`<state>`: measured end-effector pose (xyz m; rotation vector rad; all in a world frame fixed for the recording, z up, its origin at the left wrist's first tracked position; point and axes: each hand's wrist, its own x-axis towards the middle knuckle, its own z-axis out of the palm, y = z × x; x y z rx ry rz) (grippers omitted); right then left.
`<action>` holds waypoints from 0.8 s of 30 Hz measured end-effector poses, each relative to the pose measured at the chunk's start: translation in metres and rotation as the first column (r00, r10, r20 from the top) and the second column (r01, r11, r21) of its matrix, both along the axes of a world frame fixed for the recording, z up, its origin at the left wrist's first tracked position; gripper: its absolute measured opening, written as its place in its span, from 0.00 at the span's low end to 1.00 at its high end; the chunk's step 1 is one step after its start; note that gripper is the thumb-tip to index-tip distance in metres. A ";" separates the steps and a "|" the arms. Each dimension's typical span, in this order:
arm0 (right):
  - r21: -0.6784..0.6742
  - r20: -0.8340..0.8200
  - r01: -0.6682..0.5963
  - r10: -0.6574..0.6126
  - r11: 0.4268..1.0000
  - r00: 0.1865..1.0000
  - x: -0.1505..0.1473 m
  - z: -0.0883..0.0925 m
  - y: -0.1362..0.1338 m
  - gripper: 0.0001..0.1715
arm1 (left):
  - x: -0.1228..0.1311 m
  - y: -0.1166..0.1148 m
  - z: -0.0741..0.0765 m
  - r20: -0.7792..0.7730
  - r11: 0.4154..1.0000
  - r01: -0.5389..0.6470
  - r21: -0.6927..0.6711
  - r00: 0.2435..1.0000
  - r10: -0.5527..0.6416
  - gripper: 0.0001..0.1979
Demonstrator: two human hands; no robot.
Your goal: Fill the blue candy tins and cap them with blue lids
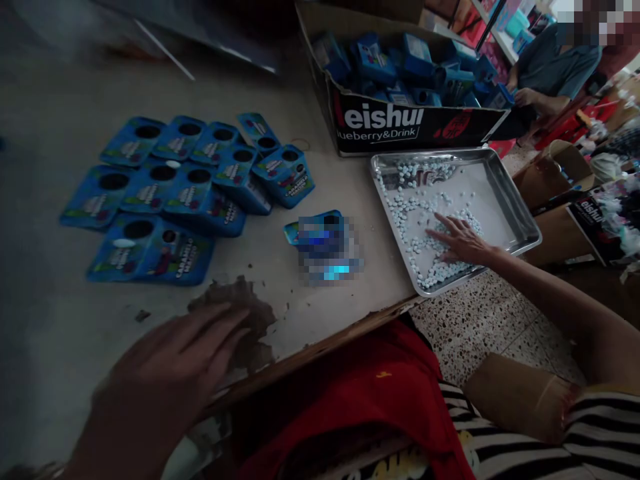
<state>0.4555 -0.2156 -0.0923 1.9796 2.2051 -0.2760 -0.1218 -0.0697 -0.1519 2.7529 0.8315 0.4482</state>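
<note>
My right hand [464, 240] reaches into a shiny metal tray [515, 190], its fingers spread among many small pale blue candies [415, 247]. Near the table's front edge lies my left hand [175, 363], fingers stretched out over a worn brown patch [250, 313], holding nothing that I can see. Several blue candy boxes [183, 250] with round dark openings stand grouped on the table beyond my left hand. A white candy piece [123, 243] rests on the nearest box. Between my hands is another blue item [320, 230], mostly blurred out.
A black cardboard carton [380, 127] full of blue boxes [417, 57] stands behind the tray. The table's chipped front edge [340, 337] runs by my lap. At the upper right a person [555, 73] sits near open cartons [565, 167].
</note>
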 end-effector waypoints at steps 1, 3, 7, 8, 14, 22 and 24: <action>0.017 -0.006 -0.049 0.049 0.999 0.999 -0.002 -0.004 0.006 0.41 | 0.001 -0.005 -0.001 -0.022 0.999 0.000 0.042 1.000 0.001 0.41; 0.034 0.002 -0.112 0.112 0.993 0.994 -0.007 -0.010 0.019 0.31 | 0.005 -0.015 -0.004 -0.056 0.991 -0.016 0.131 0.998 0.023 0.45; -0.055 0.021 -0.135 0.136 0.989 0.990 -0.018 -0.016 0.032 0.22 | 0.020 -0.028 -0.006 -0.031 0.976 -0.068 0.205 0.997 0.076 0.46; -0.065 0.001 -0.109 0.110 0.992 0.994 -0.021 -0.016 0.033 0.21 | 0.025 -0.028 -0.005 -0.025 0.977 -0.069 0.200 0.997 0.076 0.46; -0.004 -0.723 0.692 -0.480 0.722 0.497 -0.030 -0.003 0.051 0.13 | 0.042 -0.018 0.010 -0.030 0.960 -0.051 0.276 0.998 0.061 0.20; -0.718 -0.693 0.607 -0.424 0.341 -0.582 -0.038 0.005 0.068 0.15 | 0.041 -0.012 0.024 -0.025 0.964 -0.169 0.204 0.984 0.178 0.14; -0.700 -0.710 0.603 -0.468 0.383 -0.526 -0.043 0.008 0.066 0.16 | 0.037 -0.012 0.019 0.013 0.973 -0.206 0.103 0.979 0.205 0.15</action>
